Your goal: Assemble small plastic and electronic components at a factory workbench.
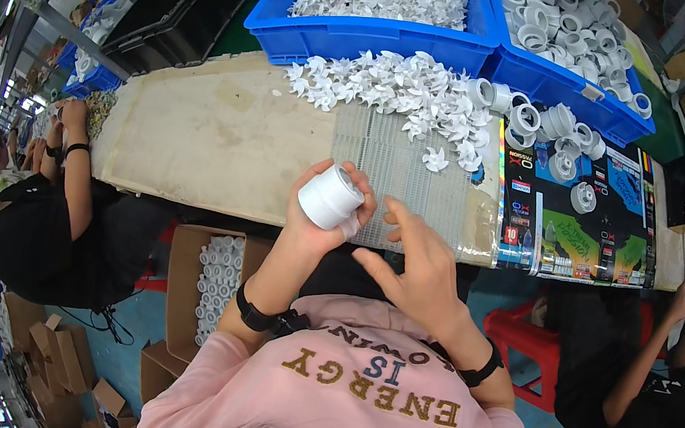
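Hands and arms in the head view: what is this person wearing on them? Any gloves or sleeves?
No gloves: the left hand and the right hand are bare. Each wrist carries a black band: a thick, watch-like one on the left, a slimmer one on the right. The forearms are uncovered; the pink top has gold and dark lettering.

Two blue bins (359, 37) of white parts — a cardboard box (184, 279) below.
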Demonstrator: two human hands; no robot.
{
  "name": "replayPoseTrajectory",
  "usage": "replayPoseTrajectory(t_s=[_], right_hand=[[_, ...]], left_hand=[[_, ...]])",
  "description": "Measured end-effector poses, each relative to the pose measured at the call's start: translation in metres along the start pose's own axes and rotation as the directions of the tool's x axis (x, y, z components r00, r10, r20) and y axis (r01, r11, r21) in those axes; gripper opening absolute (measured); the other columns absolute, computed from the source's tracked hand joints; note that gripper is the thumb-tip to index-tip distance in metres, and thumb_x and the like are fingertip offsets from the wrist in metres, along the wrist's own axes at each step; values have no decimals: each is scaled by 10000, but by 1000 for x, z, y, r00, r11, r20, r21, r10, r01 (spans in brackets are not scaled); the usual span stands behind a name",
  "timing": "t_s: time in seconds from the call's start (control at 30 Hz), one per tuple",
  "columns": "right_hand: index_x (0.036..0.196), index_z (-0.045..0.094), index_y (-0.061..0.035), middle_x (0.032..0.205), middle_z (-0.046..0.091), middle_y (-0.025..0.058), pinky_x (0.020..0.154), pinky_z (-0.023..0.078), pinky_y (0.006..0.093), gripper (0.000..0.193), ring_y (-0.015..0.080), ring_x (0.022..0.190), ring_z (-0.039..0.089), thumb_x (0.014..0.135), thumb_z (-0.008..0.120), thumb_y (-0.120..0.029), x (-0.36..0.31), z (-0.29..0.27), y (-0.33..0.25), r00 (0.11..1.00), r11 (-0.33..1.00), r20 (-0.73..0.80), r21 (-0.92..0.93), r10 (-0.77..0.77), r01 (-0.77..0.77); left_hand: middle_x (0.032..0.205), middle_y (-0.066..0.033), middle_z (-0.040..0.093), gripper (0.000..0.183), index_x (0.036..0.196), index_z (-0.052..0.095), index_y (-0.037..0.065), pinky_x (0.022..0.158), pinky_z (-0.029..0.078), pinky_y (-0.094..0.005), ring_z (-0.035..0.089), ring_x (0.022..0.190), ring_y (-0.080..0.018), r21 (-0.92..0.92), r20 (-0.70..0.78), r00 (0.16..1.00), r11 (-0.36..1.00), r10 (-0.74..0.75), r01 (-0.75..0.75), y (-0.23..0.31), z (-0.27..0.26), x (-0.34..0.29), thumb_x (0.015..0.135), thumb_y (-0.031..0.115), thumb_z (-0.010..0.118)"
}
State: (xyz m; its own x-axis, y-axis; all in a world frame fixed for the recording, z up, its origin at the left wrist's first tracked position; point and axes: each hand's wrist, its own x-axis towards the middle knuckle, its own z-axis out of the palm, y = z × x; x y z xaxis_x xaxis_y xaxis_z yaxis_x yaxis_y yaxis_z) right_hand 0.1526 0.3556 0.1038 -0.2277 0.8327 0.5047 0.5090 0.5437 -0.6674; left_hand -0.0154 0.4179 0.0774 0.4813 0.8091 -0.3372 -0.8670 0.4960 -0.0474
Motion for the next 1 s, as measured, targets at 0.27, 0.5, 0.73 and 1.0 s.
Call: replayPoseTrajectory(t_s=[0.27,0.5,0.73,1.0], right_hand=[[1168,508,16,961,599,189,629,494,388,436,307,707,620,801,668,-156,-23,-22,42,979,979,36,-23,202,-202],[1114,543,25,921,576,129,553,445,284,339,163,617,556,805,646,-69,-52,-106,129,806,831,-344,-113,482,-545],[1163,492,37,1026,520,164,760,441,351,447,239,811,524,786,672,-122,-79,-160,213,734,700,-608,-381,303,-604],[1199,484,6,1121,542,212,854,432,464,651,378,1006,542,736,722,-384,-50,-158,249,677,435,-679,-538,285,-722]], left_hand=[[852,-118,536,239,867,572,-5,738,503,-396,546,814,-275,-162,18,999,986,-35,37,33,-21,3,804,225,552],[803,-59,575,288,915,608,33,715,484,-312,553,731,-206,716,21,711,486,703,-501,130,-32,9,880,311,545],[829,-190,663,460,894,650,48,736,481,-441,640,847,-354,442,547,292,-567,785,695,294,-23,-25,788,484,550],[1105,-200,582,492,1112,578,13,871,438,-448,535,1046,-363,162,920,192,-777,342,609,270,-5,32,741,315,690]])
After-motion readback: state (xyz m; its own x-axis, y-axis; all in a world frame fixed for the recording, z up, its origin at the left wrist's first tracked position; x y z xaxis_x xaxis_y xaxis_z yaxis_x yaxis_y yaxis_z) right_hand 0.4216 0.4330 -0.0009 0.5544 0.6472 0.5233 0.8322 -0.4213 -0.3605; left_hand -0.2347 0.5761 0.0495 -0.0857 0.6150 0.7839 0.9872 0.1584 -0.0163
